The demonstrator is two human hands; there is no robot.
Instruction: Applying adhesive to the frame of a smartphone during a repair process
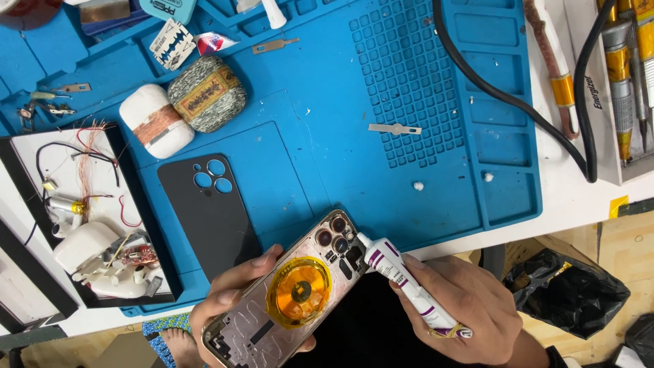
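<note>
The left hand (pixel 225 300) grips the light, fragile phone housing (pixel 289 293) by its edges while the right hand (pixel 470 307) fingers clench the soft glue tube (pixel 409 286).

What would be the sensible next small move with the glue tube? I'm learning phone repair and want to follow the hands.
Probably run the tube's nozzle along the frame edge. The right hand holds the white adhesive tube with its tip touching the open phone housing beside the camera lenses. The left hand steadies the housing, and the black back cover lies detached on the blue mat.
</note>
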